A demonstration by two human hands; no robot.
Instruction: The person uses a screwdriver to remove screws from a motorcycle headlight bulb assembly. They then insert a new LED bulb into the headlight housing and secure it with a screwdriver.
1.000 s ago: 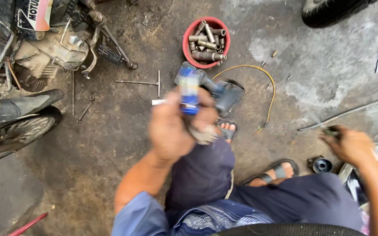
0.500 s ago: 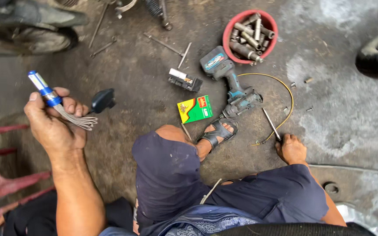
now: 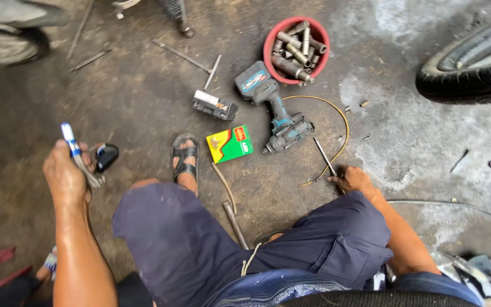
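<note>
My left hand is raised at the left and closed around a blue-and-white handled tool with a bundle of thin metal keys hanging from it. A small black object lies on the floor just beyond that hand. My right hand is down on the concrete by my right knee, fingers curled on the near end of a thin metal rod. A teal cordless impact wrench lies ahead of my knees, with a green-and-yellow box to its left.
A red bowl of metal sockets stands at the back. A small black-and-silver block, a T-handle wrench and a yellow wire loop lie around. A tyre sits at right; my sandalled foot is in the middle.
My left hand swung the blue-handled tool from the centre out to the left. My right hand came in from the far right and settled on the rod.
</note>
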